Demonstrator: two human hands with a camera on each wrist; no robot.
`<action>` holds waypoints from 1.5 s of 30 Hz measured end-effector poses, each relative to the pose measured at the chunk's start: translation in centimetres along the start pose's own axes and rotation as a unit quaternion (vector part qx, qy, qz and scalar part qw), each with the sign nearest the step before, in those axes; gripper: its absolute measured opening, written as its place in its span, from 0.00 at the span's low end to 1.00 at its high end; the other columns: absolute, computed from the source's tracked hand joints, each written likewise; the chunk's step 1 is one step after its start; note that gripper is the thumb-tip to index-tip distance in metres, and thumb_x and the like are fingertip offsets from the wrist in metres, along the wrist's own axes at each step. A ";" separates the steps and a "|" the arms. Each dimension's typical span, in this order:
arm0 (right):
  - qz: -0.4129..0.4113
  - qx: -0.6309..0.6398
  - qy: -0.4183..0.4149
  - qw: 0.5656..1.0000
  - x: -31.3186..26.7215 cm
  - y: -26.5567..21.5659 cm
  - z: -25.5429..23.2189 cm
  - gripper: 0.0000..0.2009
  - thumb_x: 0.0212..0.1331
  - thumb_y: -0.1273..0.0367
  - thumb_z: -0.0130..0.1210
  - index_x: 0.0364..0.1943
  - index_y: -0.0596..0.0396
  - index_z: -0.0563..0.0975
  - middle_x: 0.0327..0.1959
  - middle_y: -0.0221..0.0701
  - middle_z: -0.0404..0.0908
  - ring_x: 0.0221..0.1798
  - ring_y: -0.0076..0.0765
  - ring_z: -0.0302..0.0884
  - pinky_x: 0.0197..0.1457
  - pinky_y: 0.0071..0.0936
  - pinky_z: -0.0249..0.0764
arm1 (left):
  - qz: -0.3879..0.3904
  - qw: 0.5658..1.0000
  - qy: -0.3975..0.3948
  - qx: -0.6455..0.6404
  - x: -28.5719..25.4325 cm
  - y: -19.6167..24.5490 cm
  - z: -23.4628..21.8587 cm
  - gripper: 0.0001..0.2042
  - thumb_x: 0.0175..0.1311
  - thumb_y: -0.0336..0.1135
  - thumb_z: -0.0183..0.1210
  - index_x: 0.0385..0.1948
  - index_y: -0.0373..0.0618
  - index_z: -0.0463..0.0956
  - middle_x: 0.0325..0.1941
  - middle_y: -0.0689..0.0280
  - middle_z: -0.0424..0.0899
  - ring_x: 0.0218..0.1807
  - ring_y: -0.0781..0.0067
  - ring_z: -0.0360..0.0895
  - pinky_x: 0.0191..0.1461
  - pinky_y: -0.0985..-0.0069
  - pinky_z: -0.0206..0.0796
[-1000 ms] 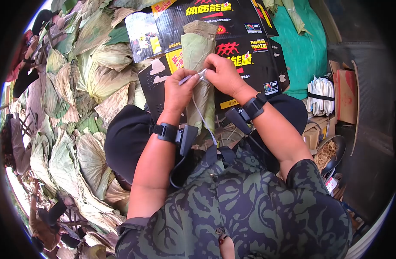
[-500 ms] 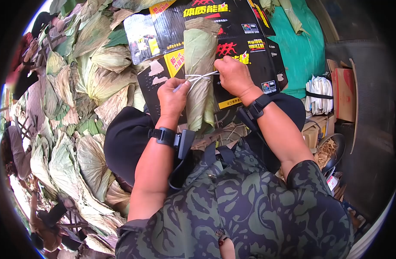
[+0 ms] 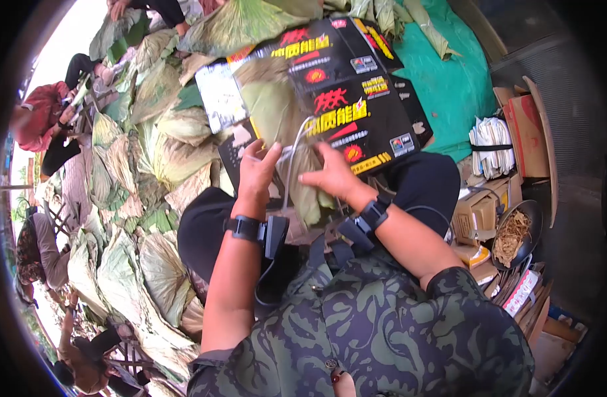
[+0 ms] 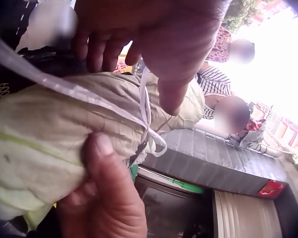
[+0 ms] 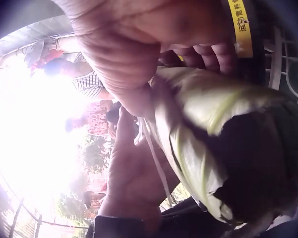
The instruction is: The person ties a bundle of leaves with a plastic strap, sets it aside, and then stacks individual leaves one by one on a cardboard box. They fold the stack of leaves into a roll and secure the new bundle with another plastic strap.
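Observation:
A long roll of dried, pale green leaves (image 3: 270, 102) lies over flattened black cardboard (image 3: 383, 109) in the head view, blurred by motion. White string (image 4: 84, 94) goes round its middle, with a knot and small loop in the left wrist view and a loose length trailing off. My left hand (image 3: 256, 175) holds the roll's left side, thumb near the knot and fingers behind. From the right, my right hand (image 3: 343, 175) grips it, its thumb (image 4: 102, 148) pressed on the leaf surface. In the right wrist view the roll's dark, hollow end (image 5: 258, 163) faces the camera.
Large dried leaves (image 3: 141, 258) are heaped on the left. A green sheet (image 3: 442, 86) spreads at the upper right. Beyond my right knee are tied white papers (image 3: 492, 147), cardboard boxes (image 3: 532, 139) and a dark pan (image 3: 533, 231) of brown shreds. Other people (image 3: 45, 119) sit at far left.
My hands have let go of the string ends and moved down onto the roll's sides. The roll has tilted, its top swinging left. The head view has shifted.

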State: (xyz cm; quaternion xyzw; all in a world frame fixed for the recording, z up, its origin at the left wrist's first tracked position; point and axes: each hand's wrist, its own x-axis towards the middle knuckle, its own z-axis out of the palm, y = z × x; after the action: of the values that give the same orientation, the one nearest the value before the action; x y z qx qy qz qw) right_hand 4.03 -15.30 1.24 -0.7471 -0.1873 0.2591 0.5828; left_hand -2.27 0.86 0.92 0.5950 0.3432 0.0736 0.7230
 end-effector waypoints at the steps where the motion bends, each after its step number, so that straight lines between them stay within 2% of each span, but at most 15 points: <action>1: -0.027 -0.033 -0.031 0.999 -0.1 -0.9 -0.5 0.32 0.32 0.63 0.65 0.46 0.61 0.69 0.39 0.42 0.77 0.44 0.41 0.75 0.48 0.31 0.69 | 0.037 0.989 -0.055 -0.133 -0.8 2.3 0.2 0.26 0.52 0.35 0.61 0.52 0.34 0.62 0.46 0.58 0.74 0.46 0.69 0.73 0.48 0.74 0.66; 8: -0.030 -0.205 -0.054 0.977 -3.6 -4.1 -0.7 0.53 0.31 0.50 0.66 0.62 0.59 0.49 0.56 0.51 0.60 0.59 0.53 0.59 0.63 0.37 0.55 | -0.025 0.936 -0.009 -0.350 1.3 4.1 -1.1 0.13 0.60 0.35 0.53 0.44 0.39 0.69 0.39 0.59 0.78 0.38 0.61 0.77 0.44 0.59 0.71; 10: -0.038 -0.206 0.007 0.978 -3.9 -3.6 -0.6 0.46 0.31 0.50 0.66 0.57 0.61 0.59 0.50 0.50 0.67 0.54 0.51 0.66 0.57 0.36 0.62 | -0.062 0.931 -0.026 -0.359 1.9 4.1 -1.5 0.13 0.60 0.33 0.53 0.45 0.38 0.68 0.40 0.58 0.78 0.39 0.61 0.77 0.44 0.61 0.71; 12: 0.084 -0.162 -0.077 0.980 -3.9 -3.5 -1.2 0.36 0.30 0.50 0.66 0.45 0.61 0.70 0.40 0.47 0.75 0.44 0.50 0.73 0.48 0.36 0.68 | -0.104 0.924 -0.040 -0.365 2.3 4.0 -1.6 0.14 0.60 0.31 0.53 0.45 0.36 0.68 0.41 0.57 0.77 0.40 0.62 0.77 0.44 0.62 0.72; 14: 0.050 -0.171 -0.036 0.983 -4.1 -3.1 -1.2 0.28 0.32 0.51 0.65 0.33 0.60 0.73 0.32 0.45 0.77 0.35 0.51 0.75 0.40 0.36 0.70 | -0.153 0.905 -0.071 -0.391 2.5 4.0 -1.5 0.13 0.61 0.32 0.52 0.44 0.35 0.68 0.40 0.57 0.77 0.39 0.61 0.77 0.45 0.60 0.71; 16: 0.060 -0.174 -0.021 0.983 -4.1 -3.4 -1.8 0.26 0.35 0.56 0.65 0.36 0.60 0.73 0.33 0.43 0.78 0.36 0.43 0.77 0.40 0.32 0.71 | -0.128 0.915 -0.094 -0.371 2.8 4.0 -1.5 0.17 0.60 0.38 0.54 0.46 0.37 0.66 0.43 0.58 0.76 0.42 0.62 0.76 0.45 0.62 0.71; 18: 0.024 -0.117 -0.001 0.993 -4.4 -4.0 -2.5 0.25 0.37 0.61 0.65 0.40 0.61 0.71 0.34 0.38 0.78 0.37 0.34 0.75 0.42 0.27 0.70 | 0.018 0.922 -0.165 -0.350 2.9 4.1 -1.7 0.25 0.57 0.47 0.56 0.52 0.43 0.62 0.47 0.61 0.74 0.46 0.66 0.75 0.45 0.68 0.70; 20: -0.014 -0.063 0.015 0.998 -4.5 -4.9 -3.7 0.26 0.39 0.67 0.66 0.44 0.63 0.70 0.36 0.34 0.77 0.38 0.25 0.74 0.44 0.22 0.69 | -0.005 0.910 -0.194 -0.367 3.4 4.2 -2.2 0.29 0.55 0.54 0.56 0.54 0.49 0.59 0.52 0.62 0.70 0.53 0.66 0.69 0.51 0.71 0.64; 24: -0.056 0.030 0.119 0.991 -3.6 -7.7 -6.8 0.25 0.41 0.68 0.65 0.45 0.63 0.70 0.38 0.32 0.78 0.40 0.25 0.74 0.46 0.24 0.70 | 0.024 0.911 -0.048 -0.408 2.8 5.9 -1.1 0.28 0.56 0.54 0.54 0.53 0.50 0.58 0.57 0.59 0.62 0.59 0.60 0.60 0.55 0.67 0.57; 27: -0.084 0.014 0.171 0.982 -0.6 -9.9 -10.1 0.20 0.45 0.68 0.62 0.43 0.64 0.71 0.38 0.32 0.77 0.40 0.25 0.73 0.46 0.24 0.70 | -0.040 0.915 0.029 -0.401 2.9 6.7 -0.8 0.28 0.56 0.53 0.55 0.53 0.47 0.58 0.56 0.59 0.64 0.57 0.60 0.62 0.53 0.69 0.57; 34: -0.093 0.019 0.242 0.966 16.5 -14.6 -20.3 0.26 0.47 0.61 0.61 0.45 0.70 0.70 0.41 0.38 0.76 0.41 0.29 0.74 0.48 0.25 0.69 | -0.085 0.919 0.025 -0.384 3.3 6.2 -0.3 0.18 0.61 0.49 0.51 0.46 0.50 0.63 0.51 0.61 0.69 0.53 0.64 0.65 0.51 0.71 0.60; 36: -0.094 -0.136 0.381 0.910 20.6 -16.1 -21.6 0.32 0.45 0.54 0.60 0.46 0.70 0.69 0.44 0.43 0.75 0.46 0.37 0.73 0.51 0.29 0.67 | -0.088 0.923 0.032 -0.374 3.5 6.2 0.0 0.22 0.61 0.50 0.49 0.51 0.48 0.61 0.54 0.58 0.67 0.53 0.62 0.65 0.52 0.69 0.60; 39: -0.204 -0.226 0.287 0.908 23.9 -14.0 -19.8 0.35 0.44 0.51 0.60 0.48 0.70 0.68 0.47 0.48 0.74 0.51 0.44 0.71 0.54 0.31 0.65 | -0.108 0.927 0.020 -0.358 3.8 6.4 0.2 0.30 0.62 0.52 0.47 0.59 0.42 0.51 0.59 0.54 0.61 0.55 0.56 0.64 0.54 0.67 0.59; 42: -0.174 -0.308 0.088 0.931 22.6 -11.9 -14.0 0.29 0.41 0.61 0.60 0.50 0.59 0.69 0.48 0.47 0.73 0.51 0.46 0.71 0.54 0.33 0.66 | -0.117 0.942 0.016 -0.315 4.0 6.1 0.6 0.26 0.63 0.47 0.47 0.57 0.42 0.55 0.58 0.54 0.64 0.54 0.59 0.66 0.52 0.69 0.61; 45: -0.195 -0.463 -0.039 0.864 21.0 -8.8 -8.8 0.27 0.40 0.69 0.58 0.51 0.53 0.68 0.51 0.42 0.68 0.54 0.48 0.65 0.58 0.36 0.62 | -0.129 0.951 0.013 -0.279 3.4 6.3 1.1 0.23 0.63 0.43 0.48 0.56 0.42 0.58 0.54 0.56 0.68 0.50 0.64 0.70 0.48 0.72 0.63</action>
State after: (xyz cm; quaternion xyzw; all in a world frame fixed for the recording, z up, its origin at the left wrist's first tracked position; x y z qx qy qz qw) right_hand 26.31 -7.69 7.87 -0.8688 -0.4497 0.0526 0.2007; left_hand 2.80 3.46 5.30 0.3188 0.3919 0.0800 0.8593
